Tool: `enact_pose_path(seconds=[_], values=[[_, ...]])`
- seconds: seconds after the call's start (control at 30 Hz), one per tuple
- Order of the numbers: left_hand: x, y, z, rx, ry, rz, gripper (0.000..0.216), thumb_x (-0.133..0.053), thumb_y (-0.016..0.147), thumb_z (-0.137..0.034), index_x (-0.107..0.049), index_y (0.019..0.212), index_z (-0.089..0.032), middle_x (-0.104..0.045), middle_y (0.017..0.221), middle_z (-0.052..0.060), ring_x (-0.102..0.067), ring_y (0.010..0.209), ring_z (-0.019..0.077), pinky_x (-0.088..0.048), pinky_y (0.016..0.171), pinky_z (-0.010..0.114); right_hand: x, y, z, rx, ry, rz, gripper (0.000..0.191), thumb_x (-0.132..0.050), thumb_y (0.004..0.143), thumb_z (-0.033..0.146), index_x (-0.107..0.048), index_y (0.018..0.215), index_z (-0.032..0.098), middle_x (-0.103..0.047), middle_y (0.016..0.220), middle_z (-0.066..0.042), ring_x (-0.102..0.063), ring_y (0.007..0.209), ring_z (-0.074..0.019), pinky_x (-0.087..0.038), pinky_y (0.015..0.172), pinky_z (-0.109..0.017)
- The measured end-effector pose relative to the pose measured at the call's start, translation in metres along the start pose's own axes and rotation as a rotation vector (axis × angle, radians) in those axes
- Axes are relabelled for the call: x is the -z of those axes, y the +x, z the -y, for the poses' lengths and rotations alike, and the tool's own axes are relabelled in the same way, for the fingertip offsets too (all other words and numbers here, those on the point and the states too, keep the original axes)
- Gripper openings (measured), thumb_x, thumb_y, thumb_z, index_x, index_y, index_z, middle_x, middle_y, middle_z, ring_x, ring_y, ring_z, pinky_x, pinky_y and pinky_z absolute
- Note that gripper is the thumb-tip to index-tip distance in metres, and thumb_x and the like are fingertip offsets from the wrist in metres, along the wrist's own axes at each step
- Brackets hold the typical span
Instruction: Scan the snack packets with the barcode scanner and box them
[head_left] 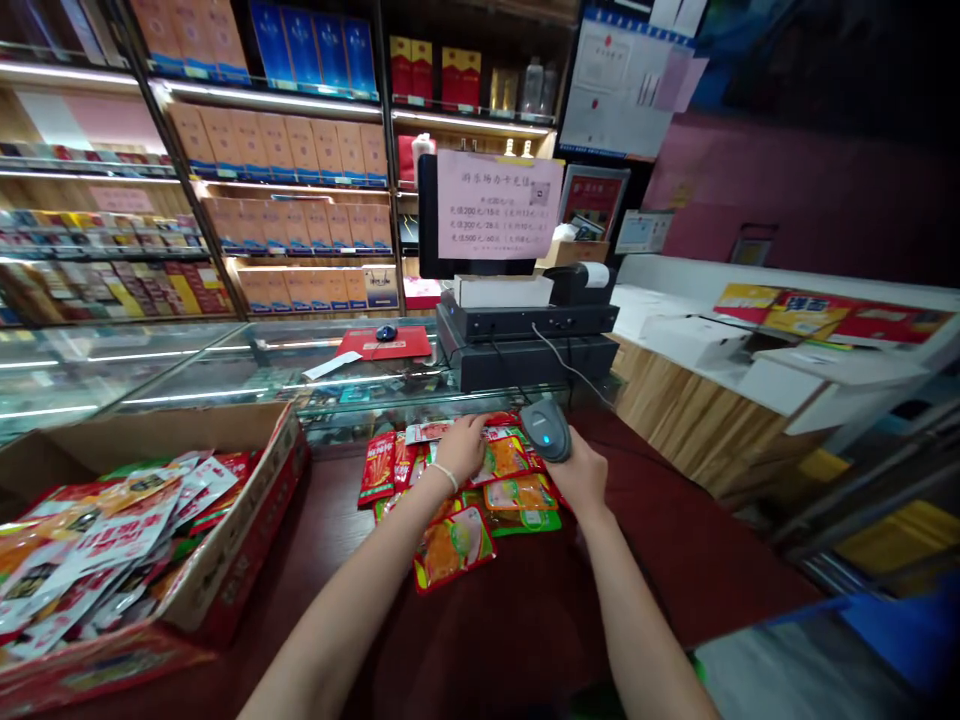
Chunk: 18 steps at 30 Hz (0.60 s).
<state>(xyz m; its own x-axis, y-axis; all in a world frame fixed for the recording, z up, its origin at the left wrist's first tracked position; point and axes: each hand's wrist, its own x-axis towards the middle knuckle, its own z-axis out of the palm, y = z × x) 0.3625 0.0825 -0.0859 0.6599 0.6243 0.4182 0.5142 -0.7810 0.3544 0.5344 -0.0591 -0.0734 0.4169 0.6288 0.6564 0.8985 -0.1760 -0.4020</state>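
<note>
Several snack packets (457,540) lie spread on the dark red counter (525,610), red, orange and green. My left hand (461,445) rests on the far packets with its fingers curled onto one of them. My right hand (577,475) grips a grey barcode scanner (547,428), held just right of the packets with its head towards them. A cable runs from the scanner up to the till.
A cardboard box (247,500) full of snack packets stands at the left. Behind the packets are a glass display case (225,375) and a till with a monitor (525,330). A white and wood counter (712,400) runs off to the right.
</note>
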Motion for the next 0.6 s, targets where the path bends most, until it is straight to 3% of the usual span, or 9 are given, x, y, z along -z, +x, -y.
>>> enact_pose_path(seconds=[0.17, 0.3, 0.47, 0.6], values=[[-0.02, 0.022, 0.003, 0.052, 0.146, 0.104, 0.048, -0.047, 0.093, -0.029, -0.047, 0.14, -0.017, -0.057, 0.131, 0.016, -0.054, 0.119, 0.0271, -0.041, 0.102, 0.042, -0.006, -0.004, -0.005, 0.063, -0.021, 0.039, 0.026, -0.06, 0.079, 0.037, -0.066, 0.1, 0.023, -0.075, 0.088, -0.008, -0.07, 0.076, -0.0251, -0.041, 0.062, -0.028], [-0.022, 0.022, 0.003, 0.127, 0.242, 0.135, 0.042, -0.045, 0.094, -0.028, -0.052, 0.134, -0.016, -0.063, 0.115, 0.016, -0.059, 0.108, 0.0276, -0.046, 0.092, 0.04, -0.009, -0.007, -0.006, 0.072, -0.009, 0.079, 0.03, -0.06, 0.079, 0.035, -0.066, 0.105, 0.022, -0.075, 0.089, -0.008, -0.07, 0.078, -0.0256, -0.042, 0.064, -0.029], [-0.009, 0.016, -0.003, 0.093, 0.285, 0.121, 0.028, -0.042, 0.093, -0.016, -0.069, 0.098, -0.013, -0.065, 0.101, 0.016, -0.061, 0.1, 0.026, -0.047, 0.085, 0.036, -0.015, -0.011, -0.005, 0.087, -0.016, 0.093, 0.03, -0.058, 0.079, 0.034, -0.065, 0.106, 0.023, -0.075, 0.092, -0.007, -0.07, 0.079, -0.0254, -0.042, 0.064, -0.03], [0.013, -0.002, 0.001, 0.138, 0.166, -0.008, 0.029, -0.039, 0.097, -0.023, -0.067, 0.105, -0.017, -0.067, 0.103, 0.012, -0.063, 0.098, 0.0219, -0.048, 0.086, 0.032, -0.013, -0.006, -0.001, 0.043, -0.002, 0.044, 0.029, -0.059, 0.079, 0.038, -0.065, 0.102, 0.022, -0.075, 0.087, -0.008, -0.069, 0.076, -0.0262, -0.043, 0.062, -0.03]])
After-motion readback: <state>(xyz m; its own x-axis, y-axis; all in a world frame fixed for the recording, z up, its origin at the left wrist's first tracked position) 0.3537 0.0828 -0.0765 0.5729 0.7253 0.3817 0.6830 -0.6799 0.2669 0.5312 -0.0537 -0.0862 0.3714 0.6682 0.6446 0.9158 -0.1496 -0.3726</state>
